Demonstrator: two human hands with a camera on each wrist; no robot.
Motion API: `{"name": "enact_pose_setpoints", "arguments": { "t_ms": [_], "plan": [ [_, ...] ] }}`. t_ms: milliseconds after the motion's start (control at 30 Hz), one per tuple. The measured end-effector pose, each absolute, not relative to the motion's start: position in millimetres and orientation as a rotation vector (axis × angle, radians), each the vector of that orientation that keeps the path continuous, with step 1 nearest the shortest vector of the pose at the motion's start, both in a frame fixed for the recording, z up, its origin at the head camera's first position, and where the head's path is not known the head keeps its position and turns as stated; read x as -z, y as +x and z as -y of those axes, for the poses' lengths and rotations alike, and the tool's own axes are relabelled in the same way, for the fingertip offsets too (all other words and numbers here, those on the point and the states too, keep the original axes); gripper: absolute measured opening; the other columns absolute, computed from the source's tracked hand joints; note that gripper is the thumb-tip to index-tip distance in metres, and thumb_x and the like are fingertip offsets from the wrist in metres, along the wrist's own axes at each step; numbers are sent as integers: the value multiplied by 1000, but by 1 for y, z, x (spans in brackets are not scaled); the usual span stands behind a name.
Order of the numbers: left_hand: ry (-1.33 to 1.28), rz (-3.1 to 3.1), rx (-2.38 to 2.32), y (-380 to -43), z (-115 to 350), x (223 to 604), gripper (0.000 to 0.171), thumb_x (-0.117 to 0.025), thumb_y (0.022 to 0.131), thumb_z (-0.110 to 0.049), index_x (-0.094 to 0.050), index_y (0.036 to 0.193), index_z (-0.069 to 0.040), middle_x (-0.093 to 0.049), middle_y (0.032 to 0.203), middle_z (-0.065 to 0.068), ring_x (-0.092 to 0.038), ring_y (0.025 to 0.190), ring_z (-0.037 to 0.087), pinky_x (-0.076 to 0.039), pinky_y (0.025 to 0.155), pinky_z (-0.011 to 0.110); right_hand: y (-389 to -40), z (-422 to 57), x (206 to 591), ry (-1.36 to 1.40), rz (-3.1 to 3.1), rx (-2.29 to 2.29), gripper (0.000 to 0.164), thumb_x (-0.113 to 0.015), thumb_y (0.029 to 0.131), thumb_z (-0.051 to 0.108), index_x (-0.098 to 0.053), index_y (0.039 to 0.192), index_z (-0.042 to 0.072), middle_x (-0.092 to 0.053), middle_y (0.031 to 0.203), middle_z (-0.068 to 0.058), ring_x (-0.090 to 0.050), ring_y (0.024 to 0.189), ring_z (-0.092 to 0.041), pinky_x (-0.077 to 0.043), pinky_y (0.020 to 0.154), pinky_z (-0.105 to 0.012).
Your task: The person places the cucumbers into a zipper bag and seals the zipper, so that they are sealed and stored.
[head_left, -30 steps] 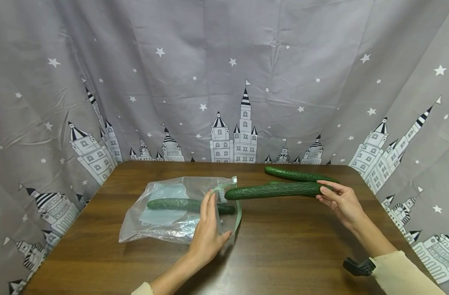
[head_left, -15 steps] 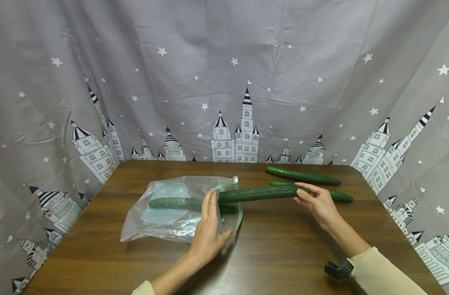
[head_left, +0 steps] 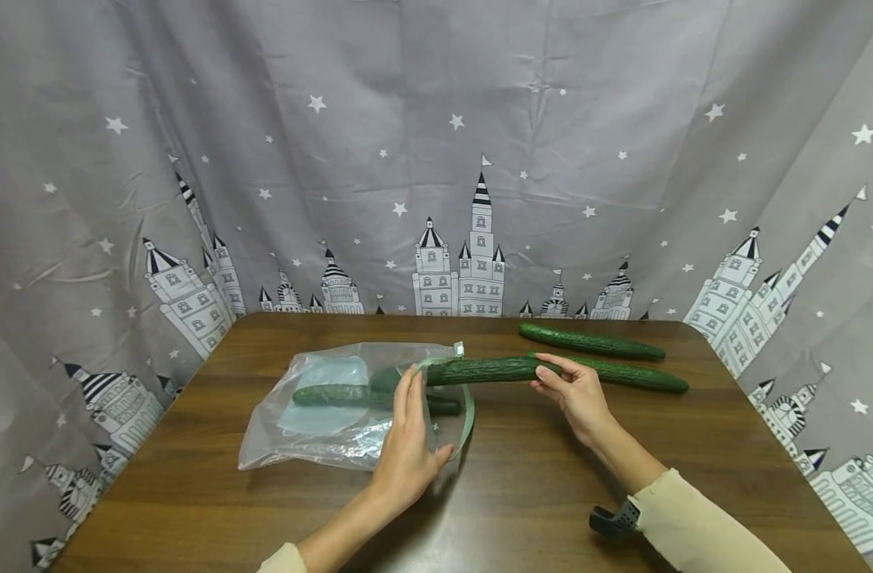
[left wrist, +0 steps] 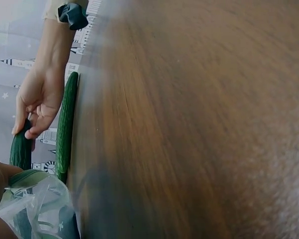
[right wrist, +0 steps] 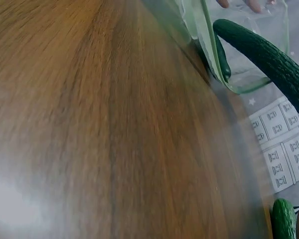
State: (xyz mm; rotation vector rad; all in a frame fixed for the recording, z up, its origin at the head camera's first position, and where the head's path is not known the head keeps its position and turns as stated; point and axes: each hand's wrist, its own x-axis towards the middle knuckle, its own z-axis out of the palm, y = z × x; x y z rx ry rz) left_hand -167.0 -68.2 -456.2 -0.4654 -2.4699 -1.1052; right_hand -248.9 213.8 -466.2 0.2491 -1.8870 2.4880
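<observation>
My right hand [head_left: 574,395] pinches the right end of a long dark-green cucumber [head_left: 489,370] between fingers and thumb. The cucumber's left part reaches through the green-edged mouth of a clear plastic bag [head_left: 264,446]. Inside the bag, a second cucumber [head_left: 332,395] lies lengthwise over a pale blue printed patch. My left hand [head_left: 403,454] holds the bag at its mouth, fingers pointing up across the film and thumb set apart, low by the rim. In the right wrist view, the held cucumber [right wrist: 269,55] slants across the gaping bag mouth [right wrist: 207,30].
Two more cucumbers lie at the back right of the brown wooden table [head_left: 551,493]: one farther back [head_left: 590,341], one nearer [head_left: 640,376] and partly behind my right hand. A grey curtain [head_left: 350,159] with printed castles and stars hangs behind the table.
My right hand has moved left, carrying the cucumber from outside the bag's mouth to partly inside it. The nearer table cucumber shows more now. My left hand stays at the bag.
</observation>
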Motion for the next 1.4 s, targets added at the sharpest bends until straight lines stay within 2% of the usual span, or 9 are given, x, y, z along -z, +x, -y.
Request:
{"name": "enact_pose_setpoints", "arguments": {
  "t_ms": [133, 267, 400, 600, 733, 900, 1100, 1400],
  "plan": [
    [-481, 2463, 1093, -168, 67, 456, 125, -96, 63, 4, -18, 161, 4, -17, 166, 21, -65, 102, 36, -60, 88, 40, -250, -208, 468, 249, 1880, -2480, 48, -66, 99, -2, -49, 141, -19, -65, 91, -10, -74, 86, -20, -59, 91, -38],
    [-483, 2458, 1085, -169, 67, 456, 125, -96, 63, 5, -19, 160, 5, -18, 165, 22, -65, 99, 35, -61, 86, 40, -252, -201, 469, 242, 1875, -2477, 49, -67, 99, -2, -48, 142, -19, -62, 90, -11, -74, 86, -21, -60, 90, -36],
    [-477, 2451, 1074, -170, 66, 456, 125, -97, 62, 4, -20, 160, 4, -19, 165, 22, -65, 99, 36, -61, 86, 40, -252, -193, 472, 234, 1854, -2489, 46, -65, 99, -6, -51, 140, -19, -64, 94, -11, -74, 84, -18, -61, 86, -33],
    [-484, 2453, 1068, -171, 66, 454, 125, -97, 62, 3, -20, 160, 4, -19, 165, 22, -65, 101, 37, -61, 87, 41, -253, -182, 476, 240, 1863, -2492, 45, -67, 98, -5, -53, 139, -17, -66, 92, -11, -74, 84, -20, -61, 88, -35],
    [-499, 2461, 1046, -172, 66, 455, 125, -98, 62, 3, -20, 160, 4, -19, 166, 20, -63, 111, 40, -59, 91, 43, -255, -171, 477, 221, 1842, -2505, 43, -68, 97, -5, -57, 137, -15, -65, 90, -13, -74, 84, -21, -61, 87, -35],
    [-542, 2480, 1014, -171, 65, 457, 122, -97, 63, 3, -22, 160, 5, -18, 166, 19, -56, 125, 42, -56, 97, 45, -256, -154, 481, 197, 1806, -2558, 43, -67, 97, -7, -55, 137, -17, -69, 96, -13, -74, 82, -19, -61, 86, -34],
    [-566, 2481, 1001, -170, 64, 459, 122, -97, 64, 4, -21, 160, 4, -17, 167, 18, -60, 119, 41, -59, 91, 45, -258, -132, 485, 194, 1784, -2594, 43, -65, 98, -7, -54, 138, -18, -70, 95, -12, -73, 81, -16, -61, 83, -29],
    [-536, 2464, 992, -170, 64, 458, 123, -97, 63, 3, -21, 159, 5, -17, 167, 18, -60, 117, 41, -58, 93, 45, -264, -107, 484, 217, 1768, -2617, 43, -65, 98, -7, -53, 137, -20, -74, 94, -11, -73, 78, -14, -62, 79, -26]
  ]
}}
